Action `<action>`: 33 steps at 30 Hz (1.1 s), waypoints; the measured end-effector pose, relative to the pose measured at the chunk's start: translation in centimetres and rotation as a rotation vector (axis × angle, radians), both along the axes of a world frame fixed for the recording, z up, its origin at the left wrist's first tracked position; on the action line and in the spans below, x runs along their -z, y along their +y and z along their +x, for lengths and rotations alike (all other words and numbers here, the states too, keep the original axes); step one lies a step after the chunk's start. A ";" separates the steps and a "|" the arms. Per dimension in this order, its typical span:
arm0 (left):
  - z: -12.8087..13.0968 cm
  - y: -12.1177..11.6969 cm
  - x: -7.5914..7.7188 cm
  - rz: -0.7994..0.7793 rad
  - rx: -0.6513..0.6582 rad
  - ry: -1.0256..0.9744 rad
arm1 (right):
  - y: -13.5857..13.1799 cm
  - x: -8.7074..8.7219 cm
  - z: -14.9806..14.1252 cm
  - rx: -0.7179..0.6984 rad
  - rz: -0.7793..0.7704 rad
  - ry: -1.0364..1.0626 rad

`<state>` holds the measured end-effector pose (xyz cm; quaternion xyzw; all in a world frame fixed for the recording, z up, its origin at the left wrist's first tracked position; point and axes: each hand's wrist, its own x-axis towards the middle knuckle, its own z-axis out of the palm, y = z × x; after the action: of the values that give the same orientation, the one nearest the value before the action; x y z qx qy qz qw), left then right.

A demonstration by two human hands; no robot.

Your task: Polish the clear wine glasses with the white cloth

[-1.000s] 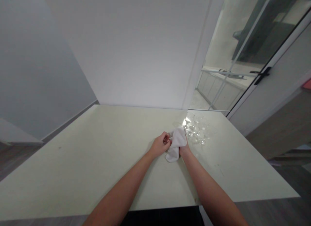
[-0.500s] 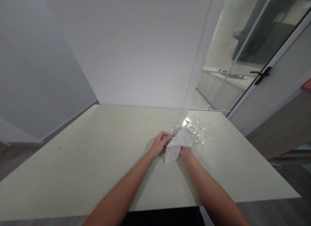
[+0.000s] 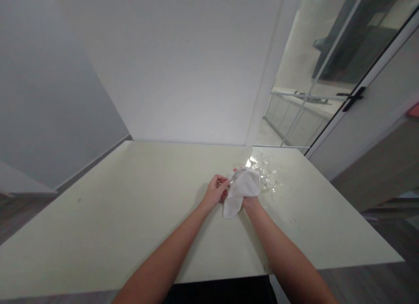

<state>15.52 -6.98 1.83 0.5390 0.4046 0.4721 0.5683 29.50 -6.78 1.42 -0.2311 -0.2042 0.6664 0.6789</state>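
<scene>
Some curled fingers [image 3: 223, 179], probably against cloth [image 3: 246, 184]

Hands [image 3: 214, 192] and slender forearms [image 3: 176, 239] bare; plain black clothing [image 3: 222, 292] at waist, details too dark.

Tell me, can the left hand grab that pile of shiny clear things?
Probably not by going straight across: the white cloth and right hand are between the left hand and the pile.
</scene>
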 end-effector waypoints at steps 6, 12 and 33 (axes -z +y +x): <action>0.1 -0.7 -0.1 0.559 -0.118 0.393 | -0.4 0.4 0.0 -0.018 -0.028 -0.054; 0.0 -0.1 -0.4 -0.028 0.047 0.041 | 0.1 0.3 0.0 0.096 -0.122 -0.067; -0.6 0.2 0.2 0.488 -0.009 0.436 | 1.0 1.2 0.1 0.156 -0.225 -0.008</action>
<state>14.89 -6.82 1.60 0.7457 0.3940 0.4313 0.3204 29.60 -5.82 0.24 -0.3237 -0.1124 0.6294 0.6975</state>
